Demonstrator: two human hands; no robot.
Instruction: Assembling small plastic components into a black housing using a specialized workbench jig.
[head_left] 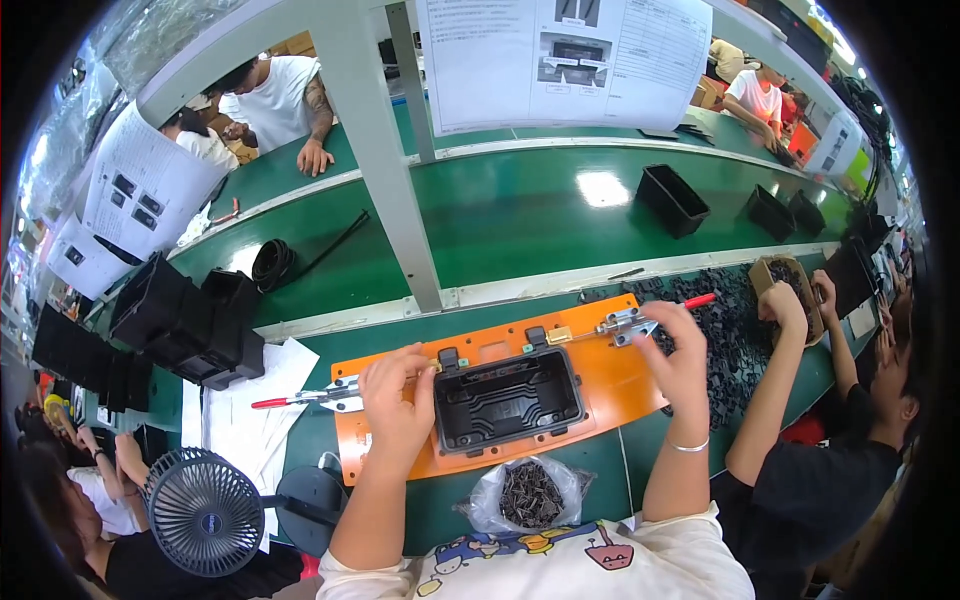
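Black plastic tray [508, 398] sits seated in the middle of an orange fixture plate [600, 385] on the green bench [500, 215], directly in front of the person. Left hand [397, 400] rests at the tray's left edge, fingers curled down onto the near left corner beside the left toggle clamp [318, 396], whose red-tipped handle points left; whether the fingers grip anything small cannot be told. Right hand [678, 355] lies on the right toggle clamp [625, 322] at the plate's upper right corner, fingers closed over its metal lever. Hands well apart, one each side of the tray. Clear bag of small black parts [528, 495] lies just below the plate.
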